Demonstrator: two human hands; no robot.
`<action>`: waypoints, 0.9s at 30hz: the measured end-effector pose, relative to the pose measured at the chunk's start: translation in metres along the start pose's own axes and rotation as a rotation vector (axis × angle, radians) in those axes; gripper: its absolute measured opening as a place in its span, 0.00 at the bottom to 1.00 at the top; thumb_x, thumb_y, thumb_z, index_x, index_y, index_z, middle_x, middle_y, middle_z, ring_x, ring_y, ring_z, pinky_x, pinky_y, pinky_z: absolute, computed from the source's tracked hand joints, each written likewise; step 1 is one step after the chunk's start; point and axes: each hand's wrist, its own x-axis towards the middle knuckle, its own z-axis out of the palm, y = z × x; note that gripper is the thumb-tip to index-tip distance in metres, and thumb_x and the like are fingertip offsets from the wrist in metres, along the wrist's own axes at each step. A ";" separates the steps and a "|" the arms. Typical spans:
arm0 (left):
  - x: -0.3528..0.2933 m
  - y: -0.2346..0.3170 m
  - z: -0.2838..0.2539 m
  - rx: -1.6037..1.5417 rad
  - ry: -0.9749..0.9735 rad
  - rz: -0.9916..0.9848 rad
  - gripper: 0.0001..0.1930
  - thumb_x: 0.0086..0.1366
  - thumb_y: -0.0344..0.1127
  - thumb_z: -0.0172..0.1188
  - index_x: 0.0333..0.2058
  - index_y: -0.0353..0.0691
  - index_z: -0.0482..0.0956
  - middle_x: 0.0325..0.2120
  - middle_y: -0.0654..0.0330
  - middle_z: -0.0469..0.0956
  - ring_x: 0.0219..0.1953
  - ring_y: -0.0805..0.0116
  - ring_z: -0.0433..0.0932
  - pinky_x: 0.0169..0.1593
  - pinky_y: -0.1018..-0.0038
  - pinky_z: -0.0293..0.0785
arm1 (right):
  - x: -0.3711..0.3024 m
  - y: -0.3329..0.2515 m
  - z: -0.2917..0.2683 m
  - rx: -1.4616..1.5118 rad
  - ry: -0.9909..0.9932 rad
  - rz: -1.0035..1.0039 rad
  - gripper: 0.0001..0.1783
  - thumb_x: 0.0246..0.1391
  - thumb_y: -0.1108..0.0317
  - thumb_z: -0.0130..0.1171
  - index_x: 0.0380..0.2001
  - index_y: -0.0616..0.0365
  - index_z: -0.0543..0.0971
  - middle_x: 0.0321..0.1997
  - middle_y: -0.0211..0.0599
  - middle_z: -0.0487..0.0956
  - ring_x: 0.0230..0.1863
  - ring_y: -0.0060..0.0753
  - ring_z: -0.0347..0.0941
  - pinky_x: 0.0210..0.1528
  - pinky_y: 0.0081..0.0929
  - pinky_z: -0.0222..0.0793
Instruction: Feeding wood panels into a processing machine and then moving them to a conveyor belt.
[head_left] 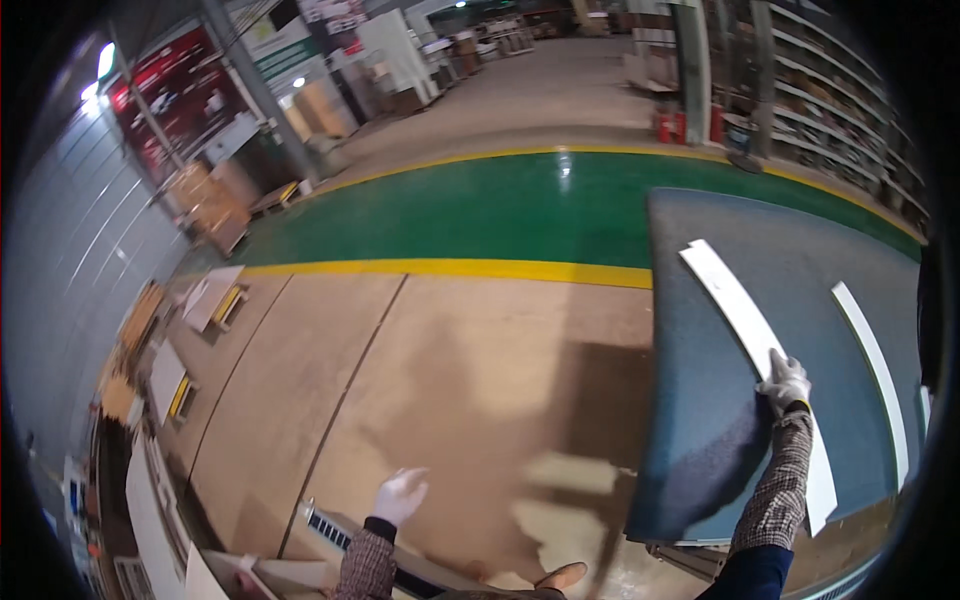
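On the blue-grey covered table point(690, 330) at my right lies a long, narrow white board point(737, 305), slanting from the far left toward me. Its far end looks doubled, as if a second strip lies against it. My right hand point(787, 382), in a pale glove, grips the board's edge near its middle; part of the fingers is hidden. Off to the left, my left hand point(402, 495), gloved in white, hangs over the floor with fingers loosely stretched and nothing in it. A second white strip point(873, 365) rests farther right on the table.
A grey piece with a slotted edge point(330, 532) is below my left hand. Boards point(150, 500) lean at the lower left, near low stacks of panels point(170, 380). Beyond runs a green walkway point(480, 205) with yellow borders; shelves point(830, 100) stand at the far right.
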 end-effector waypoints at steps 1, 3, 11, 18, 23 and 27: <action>-0.006 -0.001 -0.003 -0.009 -0.048 -0.031 0.16 0.63 0.36 0.64 0.49 0.40 0.84 0.44 0.50 0.85 0.49 0.49 0.82 0.57 0.62 0.77 | -0.011 -0.016 -0.010 -0.087 -0.012 0.039 0.54 0.36 0.49 0.79 0.70 0.35 0.67 0.74 0.51 0.61 0.75 0.59 0.54 0.75 0.50 0.53; -0.007 -0.004 -0.011 -0.043 -0.125 -0.055 0.16 0.64 0.38 0.63 0.50 0.42 0.83 0.46 0.50 0.85 0.51 0.49 0.81 0.58 0.61 0.76 | -0.024 -0.035 -0.012 -0.227 0.056 0.114 0.52 0.40 0.55 0.77 0.70 0.33 0.65 0.77 0.49 0.57 0.79 0.58 0.47 0.78 0.54 0.44; 0.001 0.002 0.000 -0.031 -0.441 0.077 0.20 0.68 0.45 0.59 0.54 0.43 0.80 0.52 0.51 0.82 0.56 0.53 0.79 0.62 0.62 0.73 | -0.162 -0.110 -0.003 -0.170 0.025 -0.329 0.48 0.43 0.53 0.76 0.70 0.39 0.68 0.79 0.54 0.52 0.79 0.61 0.46 0.77 0.59 0.44; -0.025 0.088 0.009 -0.668 -1.001 0.318 0.32 0.66 0.38 0.67 0.66 0.41 0.69 0.61 0.48 0.75 0.63 0.56 0.74 0.67 0.62 0.68 | -0.387 -0.159 -0.025 0.030 0.432 -0.354 0.41 0.51 0.44 0.68 0.67 0.42 0.72 0.73 0.60 0.62 0.72 0.68 0.58 0.71 0.56 0.58; -0.060 0.141 -0.049 -0.193 -0.960 1.176 0.39 0.51 0.47 0.75 0.63 0.47 0.74 0.69 0.45 0.61 0.67 0.43 0.67 0.67 0.56 0.67 | -0.595 -0.179 0.023 0.190 0.588 0.017 0.41 0.57 0.40 0.63 0.70 0.44 0.69 0.73 0.62 0.62 0.72 0.69 0.57 0.72 0.56 0.55; -0.086 0.138 -0.045 -0.432 -1.048 1.225 0.37 0.52 0.32 0.70 0.64 0.40 0.72 0.65 0.46 0.65 0.67 0.49 0.66 0.70 0.60 0.63 | -0.790 -0.218 0.082 0.277 0.563 0.568 0.43 0.56 0.40 0.63 0.72 0.39 0.65 0.75 0.61 0.58 0.74 0.68 0.54 0.73 0.57 0.54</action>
